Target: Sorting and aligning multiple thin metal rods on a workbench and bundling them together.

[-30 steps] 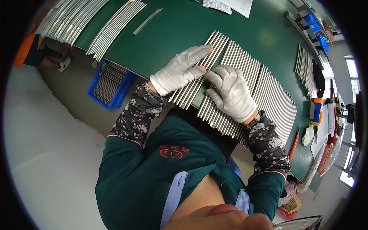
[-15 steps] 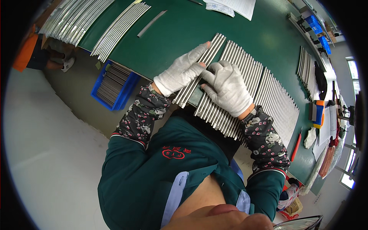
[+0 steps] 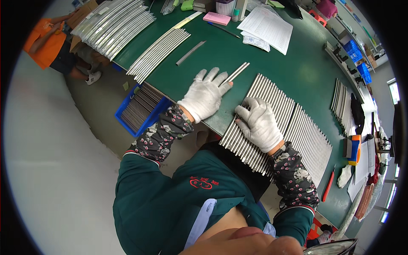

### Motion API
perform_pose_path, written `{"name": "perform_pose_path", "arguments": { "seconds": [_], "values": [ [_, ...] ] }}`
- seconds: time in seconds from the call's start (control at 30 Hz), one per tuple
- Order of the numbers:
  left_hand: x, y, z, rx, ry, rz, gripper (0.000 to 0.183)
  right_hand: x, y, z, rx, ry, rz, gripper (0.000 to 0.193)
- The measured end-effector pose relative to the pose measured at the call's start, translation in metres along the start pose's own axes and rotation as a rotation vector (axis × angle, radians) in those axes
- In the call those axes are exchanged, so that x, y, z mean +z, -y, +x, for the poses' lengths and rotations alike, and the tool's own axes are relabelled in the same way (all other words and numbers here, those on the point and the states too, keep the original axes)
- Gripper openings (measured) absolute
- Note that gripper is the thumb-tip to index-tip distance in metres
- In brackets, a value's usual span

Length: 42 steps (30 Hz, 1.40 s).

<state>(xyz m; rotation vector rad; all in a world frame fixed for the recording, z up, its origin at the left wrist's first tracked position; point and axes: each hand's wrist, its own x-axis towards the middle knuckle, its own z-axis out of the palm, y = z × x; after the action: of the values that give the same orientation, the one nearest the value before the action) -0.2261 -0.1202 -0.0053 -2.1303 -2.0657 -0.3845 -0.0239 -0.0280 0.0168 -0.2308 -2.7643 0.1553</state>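
Two thin metal rods point(image 3: 237, 72) stick out past the fingers of my left hand point(image 3: 203, 97), which lies flat over them in a white glove, fingers spread. The rest of these rods is hidden beneath the hand. My right hand point(image 3: 260, 125), also gloved, rests on the left part of a row of shiny metal rods point(image 3: 272, 97). Its fingers are loosely bent, with the thumb apart from the index finger and no rod lifted. A second row of rods point(image 3: 309, 136) lies to the right, a narrow gap between them.
Farther left on the green table point(image 3: 221, 46) are a rod group point(image 3: 159, 55), a single grey strip point(image 3: 190, 53) and plastic-wrapped rods point(image 3: 112, 27). A blue bin point(image 3: 123, 117) of rods stands below the edge. Papers point(image 3: 267, 29) lie behind; a red-handled tool point(image 3: 328, 187) is at right.
My hands have moved apart, and my left fingers have spread. Fewer rods show by my left hand, and the row under my right hand looks wider. The view has tilted toward the table's back.
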Motion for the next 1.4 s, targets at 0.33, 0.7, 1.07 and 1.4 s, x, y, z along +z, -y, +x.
{"name": "perform_pose_path", "arguments": {
  "seconds": [0.33, 0.7, 1.07, 1.4],
  "values": [
    [-0.001, 0.105, 0.009, -0.124, -0.297, -0.002, 0.041, -0.014, -0.007, -0.010, -0.044, -0.038, -0.004, 0.027],
    [0.005, 0.119, 0.063, -0.735, 0.001, 0.081, 0.035, -0.041, -0.036, -0.090, -0.009, 0.064, -0.019, 0.038],
    [-0.010, 0.101, 0.076, -0.891, 0.127, 0.262, 0.051, -0.086, -0.029, -0.229, 0.227, -0.247, -0.221, 0.035],
    [-0.007, 0.092, 0.062, -0.676, -0.255, 0.294, 0.036, -0.097, -0.052, -0.335, 0.704, -0.408, -0.471, 0.038]
  ]
}}
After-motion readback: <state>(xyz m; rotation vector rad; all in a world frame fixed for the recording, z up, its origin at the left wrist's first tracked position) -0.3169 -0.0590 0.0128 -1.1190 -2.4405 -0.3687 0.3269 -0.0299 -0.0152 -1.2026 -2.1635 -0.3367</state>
